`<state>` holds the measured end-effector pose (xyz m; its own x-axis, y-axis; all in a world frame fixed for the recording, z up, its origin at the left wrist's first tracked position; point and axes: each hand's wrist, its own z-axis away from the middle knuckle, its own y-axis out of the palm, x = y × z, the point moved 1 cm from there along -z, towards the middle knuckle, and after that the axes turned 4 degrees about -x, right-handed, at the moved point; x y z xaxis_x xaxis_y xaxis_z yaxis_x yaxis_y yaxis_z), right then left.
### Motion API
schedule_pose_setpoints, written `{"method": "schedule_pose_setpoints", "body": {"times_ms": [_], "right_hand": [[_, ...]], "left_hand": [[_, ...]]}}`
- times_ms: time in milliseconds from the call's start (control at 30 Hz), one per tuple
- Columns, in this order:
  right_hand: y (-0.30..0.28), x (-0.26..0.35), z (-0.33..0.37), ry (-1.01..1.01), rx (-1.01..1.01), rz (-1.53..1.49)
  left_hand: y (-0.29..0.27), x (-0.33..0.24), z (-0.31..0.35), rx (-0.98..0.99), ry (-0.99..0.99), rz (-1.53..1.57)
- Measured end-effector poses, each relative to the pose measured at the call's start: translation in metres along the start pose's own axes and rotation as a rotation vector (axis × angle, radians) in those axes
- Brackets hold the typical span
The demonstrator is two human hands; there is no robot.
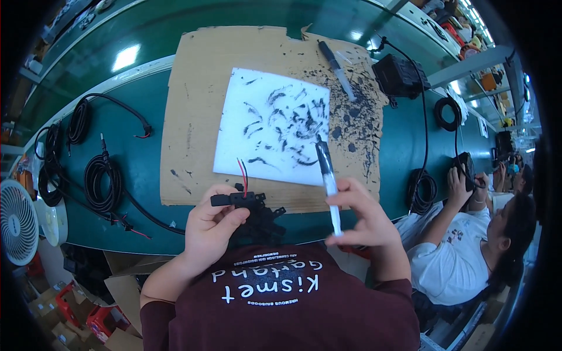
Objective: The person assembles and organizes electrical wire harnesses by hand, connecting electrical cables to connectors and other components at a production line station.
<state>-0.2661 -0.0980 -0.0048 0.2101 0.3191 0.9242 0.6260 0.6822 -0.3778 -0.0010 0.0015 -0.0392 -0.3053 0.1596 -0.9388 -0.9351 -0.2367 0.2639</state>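
My left hand (212, 225) grips a small black plastic part (239, 200) with a red and a black wire sticking up from it. Just below that part lies a heap of similar black parts (261, 223) at the table's near edge. My right hand (364, 215) holds a brush pen (328, 178) with a clear white barrel and a black tip, tip pointing up over the lower right corner of a white sheet (234, 146) smeared with black strokes. The sheet lies on a brown cardboard pad (187, 117).
Coiled black cables (102, 181) lie on the green table (134, 152) to the left. A second brush (336, 67) rests on the cardboard's ink-spattered far right. A black box (400, 76) with cable sits beyond. A seated person (468, 245) works at right; a white fan (16, 222) stands at left.
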Motion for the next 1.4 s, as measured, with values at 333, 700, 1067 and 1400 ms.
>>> {"method": "schedule_pose_setpoints", "body": {"times_ms": [333, 700, 1067, 1400], "right_hand": [[0.024, 0.002, -0.002, -0.250, 0.364, -1.026], [0.029, -0.029, 0.006, -0.133, 0.251, -1.370], [0.033, -0.008, 0.005, -0.097, 0.259, -1.353], [0.037, -0.002, -0.005, -0.216, 0.317, -1.263]], "left_hand": [[0.009, -0.007, 0.000, 0.011, 0.283, -0.290], [-0.028, 0.007, -0.036, -0.315, -0.014, -0.169], [0.000, -0.015, -0.014, -0.136, 0.259, -0.335], [0.010, -0.027, -0.005, -0.083, 0.433, -0.526]]}}
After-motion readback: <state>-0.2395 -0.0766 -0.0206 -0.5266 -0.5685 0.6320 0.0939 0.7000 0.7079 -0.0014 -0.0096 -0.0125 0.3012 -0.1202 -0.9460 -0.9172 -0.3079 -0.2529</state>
